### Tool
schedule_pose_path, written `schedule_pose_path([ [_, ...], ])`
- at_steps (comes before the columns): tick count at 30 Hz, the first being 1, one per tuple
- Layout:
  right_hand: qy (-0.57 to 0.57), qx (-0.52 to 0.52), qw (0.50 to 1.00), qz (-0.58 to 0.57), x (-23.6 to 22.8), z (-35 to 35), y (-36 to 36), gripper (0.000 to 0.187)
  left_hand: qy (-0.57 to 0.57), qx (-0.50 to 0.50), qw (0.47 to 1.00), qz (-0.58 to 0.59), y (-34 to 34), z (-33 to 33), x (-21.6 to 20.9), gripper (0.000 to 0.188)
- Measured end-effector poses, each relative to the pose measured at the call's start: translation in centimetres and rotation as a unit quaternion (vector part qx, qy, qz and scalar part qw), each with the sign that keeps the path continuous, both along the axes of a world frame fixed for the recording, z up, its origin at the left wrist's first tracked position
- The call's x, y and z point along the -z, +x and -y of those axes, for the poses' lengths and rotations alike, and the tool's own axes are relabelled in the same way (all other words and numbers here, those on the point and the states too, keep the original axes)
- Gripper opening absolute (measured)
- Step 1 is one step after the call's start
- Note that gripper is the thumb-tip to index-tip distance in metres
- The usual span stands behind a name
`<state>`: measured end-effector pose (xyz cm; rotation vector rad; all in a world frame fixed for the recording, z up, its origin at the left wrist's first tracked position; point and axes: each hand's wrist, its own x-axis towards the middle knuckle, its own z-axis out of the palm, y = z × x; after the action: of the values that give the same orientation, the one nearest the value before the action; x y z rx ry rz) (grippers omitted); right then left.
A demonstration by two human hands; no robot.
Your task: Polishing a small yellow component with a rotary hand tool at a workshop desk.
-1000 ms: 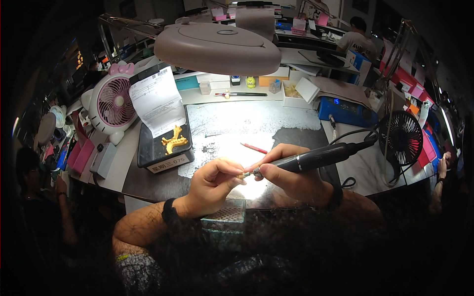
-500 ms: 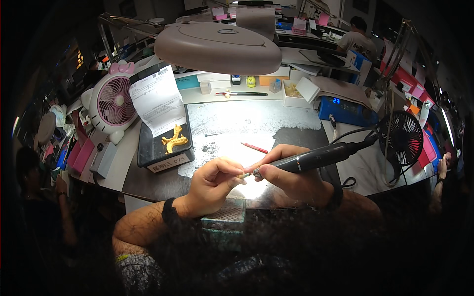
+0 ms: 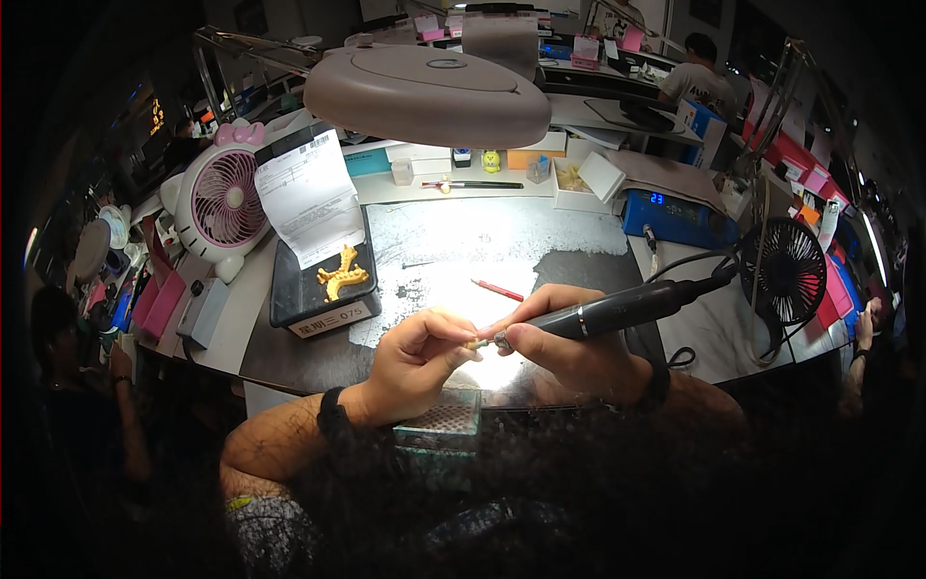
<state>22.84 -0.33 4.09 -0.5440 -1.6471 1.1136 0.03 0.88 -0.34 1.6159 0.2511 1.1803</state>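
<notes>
My right hand (image 3: 588,367) grips a black rotary handpiece (image 3: 617,311) like a pen, its metal nose and bur pointing left. In front of the bur, my left hand (image 3: 410,362) pinches a tiny pale piece between thumb and fingertips; its kind is mostly hidden. The bur tip meets or nearly meets that piece; I cannot tell which. Beyond my hands a red pencil (image 3: 498,289) lies on the worn, brightly lit mat (image 3: 434,227). Left of it, a black tray (image 3: 282,289) holds a yellow dental model (image 3: 342,275) and a printed paper slip (image 3: 311,207).
A large round lamp (image 3: 429,96) hangs over the mat. A pink-and-white fan (image 3: 224,198) stands left, a black fan (image 3: 783,275) right. The handpiece cord runs near a blue control box (image 3: 675,220). Below my left wrist sits a box with a perforated top (image 3: 439,417). Other people sit nearby.
</notes>
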Motion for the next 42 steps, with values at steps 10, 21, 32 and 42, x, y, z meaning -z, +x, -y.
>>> schedule_pose_path([
  [10,0.002,-0.007,1.0,-0.01,0.14,-0.06,0.01,0.006,0.001,-0.009,1.0,0.001,0.02,0.06,0.09,0.013],
  [21,-0.073,-0.029,0.995,-0.06,0.65,0.07,0.11,0.011,-0.05,-0.002,0.999,0.008,0.07,0.33,-0.17,0.01],
  [32,-0.091,-0.031,0.994,-0.047,0.42,0.14,0.27,0.014,-0.049,0.007,0.999,0.007,0.08,0.2,-0.04,0.011],
  [42,-0.089,-0.037,0.994,-0.051,0.43,0.08,0.24,0.015,-0.055,0.002,0.998,0.005,0.06,0.25,0.03,0.011],
])
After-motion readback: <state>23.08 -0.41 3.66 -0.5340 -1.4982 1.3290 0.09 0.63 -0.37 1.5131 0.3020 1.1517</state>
